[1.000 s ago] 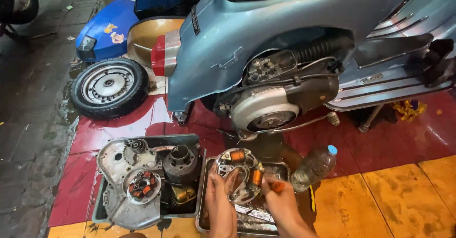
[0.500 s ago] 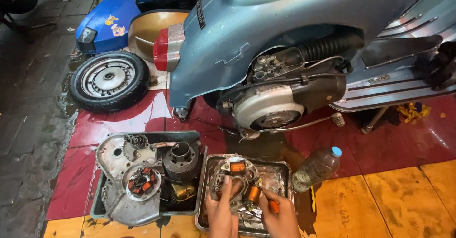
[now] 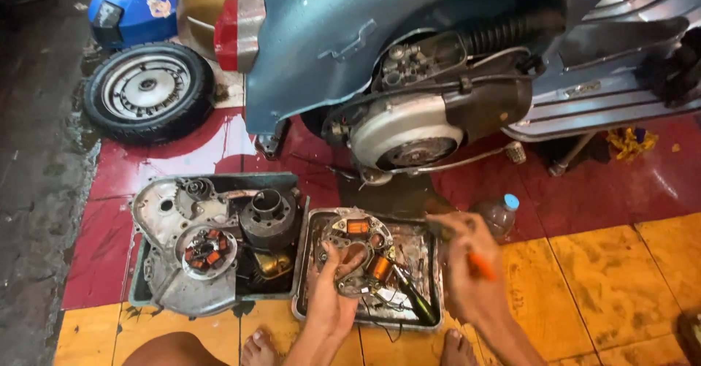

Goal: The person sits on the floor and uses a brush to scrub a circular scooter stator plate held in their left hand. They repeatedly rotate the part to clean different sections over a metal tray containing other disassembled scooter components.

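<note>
Copper windings, orange on a grey metal ring, mark the stator plate [image 3: 355, 255], which is taken here as the landmark; it lies in a shallow steel tray [image 3: 427, 264] on the floor, below the scooter engine [image 3: 409, 136].

Far to the upper left of the plate a loose wheel [image 3: 148, 90] is seen lying flat beside a blue body panel [image 3: 135, 4]. Just left of the plate a second tray [image 3: 142, 296] is found, filled with an engine cover [image 3: 164, 223], a dark flywheel [image 3: 268, 216] and another small coil plate [image 3: 206, 253].

The left hand [image 3: 330, 293] is laid on the lower edge of the stator plate, fingers curled over the rim, so its grip is closed on the plate. The right hand [image 3: 467, 271], to the right of the plate, is raised above the tray; its grip is clenched around an orange-handled tool [image 3: 480, 266], blurred, kind not clear. A dark green-handled screwdriver [image 3: 415, 302] rests in the tray at the plate's lower right. Further right a plastic bottle [image 3: 499, 216] with a blue cap is seen lying at the tray's corner.

The plate is judged to be stiff and moderately heavy, likely greasy and so slippery. Its coils and thin wires are judged fragile; it would best be held by the bare metal rim, never by the windings or leads.
</note>
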